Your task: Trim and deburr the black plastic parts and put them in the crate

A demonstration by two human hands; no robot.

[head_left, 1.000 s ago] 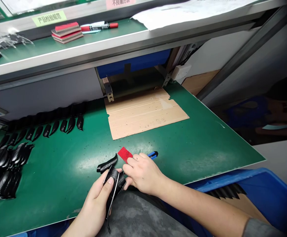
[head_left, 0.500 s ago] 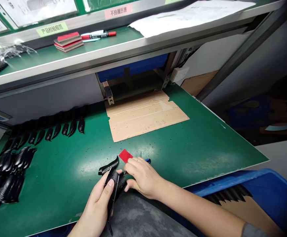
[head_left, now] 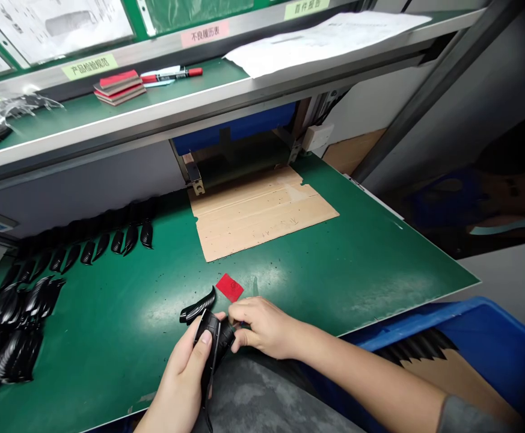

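Observation:
My left hand (head_left: 178,376) grips a glossy black plastic part (head_left: 210,337) upright near the front edge of the green mat (head_left: 334,282). My right hand (head_left: 264,328) reaches across from the right, its fingertips against that part. Just beyond them lies a curved, ribbed black piece (head_left: 196,305), touching or nearly touching the held part. A red square of paper or film (head_left: 230,287) sits a little farther on. The blue-handled tool from the earlier frames is not visible; my right hand may hide it.
Rows of black pieces (head_left: 86,252) and a heap (head_left: 14,331) lie at the mat's left. Flattened cardboard (head_left: 262,213) lies at the back. A blue bin (head_left: 424,319) holding black pieces stands at front right. Above runs a shelf (head_left: 154,114) with red pads and a marker.
The blue-handled tool beyond my right fingers has gone from view. My right hand has shifted slightly toward the black part. The whole view has tilted a little as my head moved.

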